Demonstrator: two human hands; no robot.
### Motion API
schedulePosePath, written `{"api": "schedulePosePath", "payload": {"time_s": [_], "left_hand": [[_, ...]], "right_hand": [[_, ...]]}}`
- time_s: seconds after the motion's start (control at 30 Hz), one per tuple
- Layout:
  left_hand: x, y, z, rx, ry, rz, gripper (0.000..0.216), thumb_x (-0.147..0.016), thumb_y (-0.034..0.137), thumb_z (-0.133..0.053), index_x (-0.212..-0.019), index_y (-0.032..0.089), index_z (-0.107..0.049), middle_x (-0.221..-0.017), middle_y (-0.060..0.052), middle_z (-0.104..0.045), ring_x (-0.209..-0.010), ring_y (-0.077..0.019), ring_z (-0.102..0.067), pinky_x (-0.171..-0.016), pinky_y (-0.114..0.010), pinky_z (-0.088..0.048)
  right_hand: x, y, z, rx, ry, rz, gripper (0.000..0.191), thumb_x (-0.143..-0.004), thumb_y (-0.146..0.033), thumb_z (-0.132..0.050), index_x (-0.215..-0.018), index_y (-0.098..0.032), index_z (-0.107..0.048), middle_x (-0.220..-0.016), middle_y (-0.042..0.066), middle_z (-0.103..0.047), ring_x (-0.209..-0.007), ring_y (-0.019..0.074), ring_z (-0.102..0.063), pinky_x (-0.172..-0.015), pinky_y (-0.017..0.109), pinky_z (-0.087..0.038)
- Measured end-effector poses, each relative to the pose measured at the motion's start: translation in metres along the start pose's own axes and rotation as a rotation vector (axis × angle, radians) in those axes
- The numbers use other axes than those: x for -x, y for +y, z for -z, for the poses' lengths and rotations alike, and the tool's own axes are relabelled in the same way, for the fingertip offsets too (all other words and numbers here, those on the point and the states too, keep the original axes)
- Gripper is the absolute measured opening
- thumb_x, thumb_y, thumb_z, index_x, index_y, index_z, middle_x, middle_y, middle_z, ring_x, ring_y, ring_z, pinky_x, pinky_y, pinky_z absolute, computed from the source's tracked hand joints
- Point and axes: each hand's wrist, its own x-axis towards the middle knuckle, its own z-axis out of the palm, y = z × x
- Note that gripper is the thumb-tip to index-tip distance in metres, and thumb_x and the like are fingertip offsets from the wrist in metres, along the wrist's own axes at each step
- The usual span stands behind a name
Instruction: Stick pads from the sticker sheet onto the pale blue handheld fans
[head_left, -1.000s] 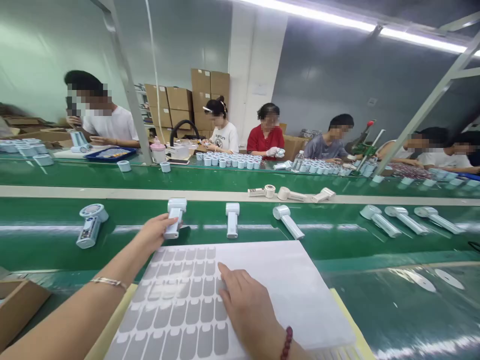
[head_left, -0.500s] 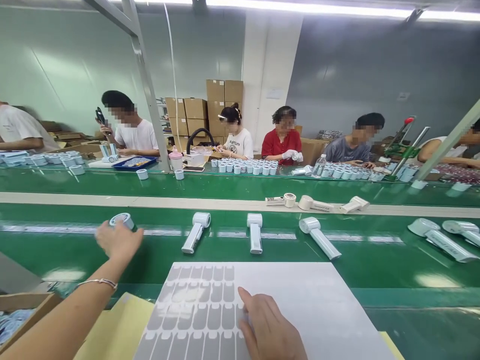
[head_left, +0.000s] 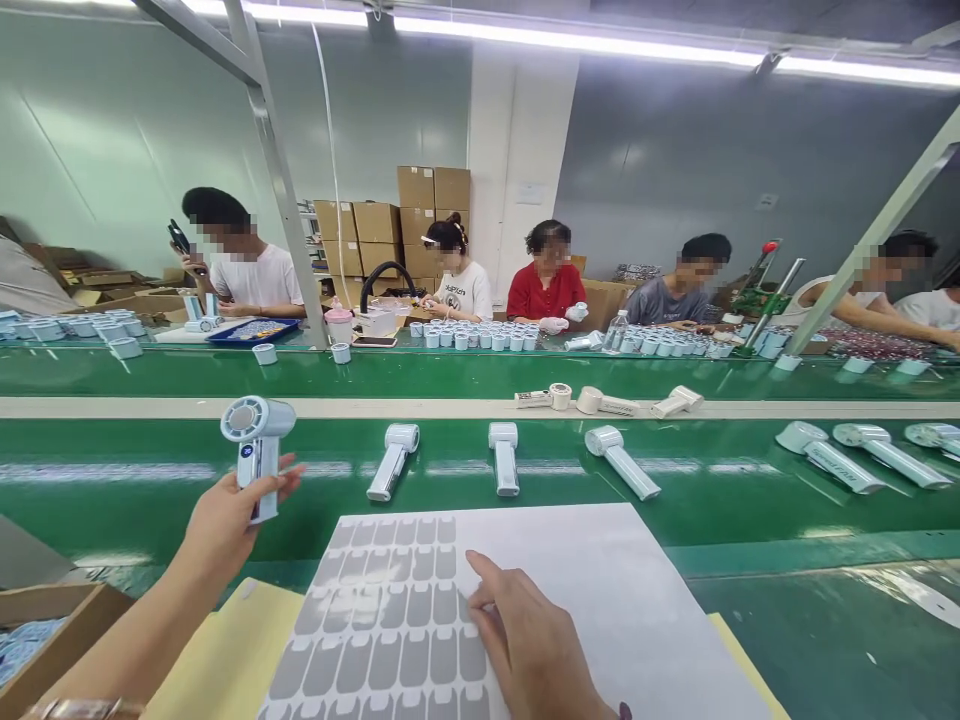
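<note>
My left hand (head_left: 225, 520) is closed round the handle of a light blue handheld fan (head_left: 259, 440). The fan stands upright above the green belt, its round head on top and a small dark display on the handle. In front of me lies a white sheet with rows of grey stickers (head_left: 390, 605) on its left half. Over that sheet, beside the right-hand end of the sticker rows, is my right hand (head_left: 525, 625); its index finger is stretched out and the thumb is apart from it. No object shows between those fingers.
Several handheld fans (head_left: 504, 460) lie spaced along the green belt (head_left: 435, 470). More fans (head_left: 607, 402) rest on the pale strip behind. A cardboard box (head_left: 82, 620) stands at lower left, beside yellow paper (head_left: 225, 650). Co-workers sit across the line behind rows of small blue cups (head_left: 480, 338).
My left hand has lifted the fan off the belt and turned it upright. My right hand stays over the sheet, with its fingers slightly shifted. The view has swung a little to the right.
</note>
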Motion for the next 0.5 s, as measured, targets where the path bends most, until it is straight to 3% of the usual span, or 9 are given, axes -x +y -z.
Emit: {"api": "schedulePosePath", "payload": {"time_s": [0.07, 0.1, 0.2, 0.27, 0.37, 0.43, 0.5], "left_hand": [[0.035, 0.0, -0.008, 0.009, -0.075, 0.031, 0.009, -0.08, 0.007, -0.073, -0.08, 0.014, -0.067, -0.077, -0.001, -0.067, -0.057, -0.0106, -0.056, -0.05, -0.02, -0.05], [0.054, 0.0, -0.011, 0.023, -0.125, 0.07, 0.008, -0.08, 0.015, -0.072, -0.074, 0.015, -0.067, -0.068, -0.002, -0.064, -0.049, -0.0105, -0.05, -0.045, -0.021, -0.048], [0.108, -0.008, -0.017, 0.054, -0.209, 0.18, 0.029, -0.086, 0.041, -0.063, -0.091, 0.015, -0.077, -0.066, -0.008, -0.066, -0.041, -0.0142, -0.047, -0.041, -0.028, -0.051], [0.138, -0.016, -0.022, 0.088, -0.165, 0.255, 0.034, -0.088, 0.037, -0.062, -0.108, 0.014, -0.077, -0.084, -0.015, -0.076, -0.049, -0.0196, -0.061, -0.049, -0.031, -0.059], [0.17, -0.028, -0.031, 0.209, 0.043, 0.445, 0.032, -0.09, 0.022, -0.058, -0.115, 0.012, -0.074, -0.105, -0.021, -0.078, -0.071, -0.0282, -0.076, -0.063, -0.038, -0.067], [0.184, -0.033, -0.038, 0.306, 0.156, 0.556, 0.03, -0.092, 0.019, -0.054, -0.114, 0.011, -0.073, -0.093, -0.019, -0.078, -0.067, -0.0265, -0.076, -0.058, -0.036, -0.067], [0.192, -0.035, -0.045, 0.341, 0.16, 0.582, 0.026, -0.094, 0.019, -0.053, -0.109, 0.014, -0.073, -0.079, -0.013, -0.075, -0.057, -0.0214, -0.073, -0.052, -0.03, -0.064]], "right_hand": [[-0.003, -0.003, 0.004, -0.062, 0.038, -0.024, 0.049, -0.096, -0.007, -0.045, -0.141, -0.027, -0.046, -0.089, 0.001, -0.075, -0.074, 0.0185, -0.075, -0.064, 0.027, -0.064], [-0.004, -0.005, 0.006, -0.096, 0.062, -0.046, 0.047, -0.096, -0.008, -0.045, -0.139, -0.027, -0.046, -0.09, 0.001, -0.075, -0.075, 0.0183, -0.075, -0.064, 0.027, -0.065], [-0.005, -0.015, 0.013, -0.207, 0.128, -0.142, 0.045, -0.096, -0.009, -0.048, -0.138, -0.026, -0.046, -0.094, 0.002, -0.075, -0.069, 0.0148, -0.073, -0.06, 0.023, -0.064], [-0.002, -0.028, 0.018, -0.27, 0.151, -0.195, 0.048, -0.094, -0.01, -0.053, -0.138, -0.027, -0.046, -0.093, 0.0, -0.074, -0.069, 0.0132, -0.073, -0.059, 0.019, -0.063], [0.004, -0.056, 0.028, -0.534, 0.115, -0.285, 0.056, -0.085, -0.012, -0.066, -0.136, -0.03, -0.052, -0.086, -0.003, -0.077, -0.086, 0.016, -0.077, -0.066, 0.02, -0.064], [0.007, -0.077, 0.034, -0.795, 0.043, -0.396, 0.061, -0.077, -0.01, -0.074, -0.132, -0.03, -0.059, -0.083, -0.003, -0.079, -0.095, 0.0191, -0.077, -0.07, 0.022, -0.064], [0.008, -0.096, 0.039, -0.99, -0.035, -0.52, 0.063, -0.07, -0.009, -0.079, -0.128, -0.028, -0.065, -0.084, -0.001, -0.082, -0.102, 0.0236, -0.077, -0.071, 0.026, -0.065]]}}
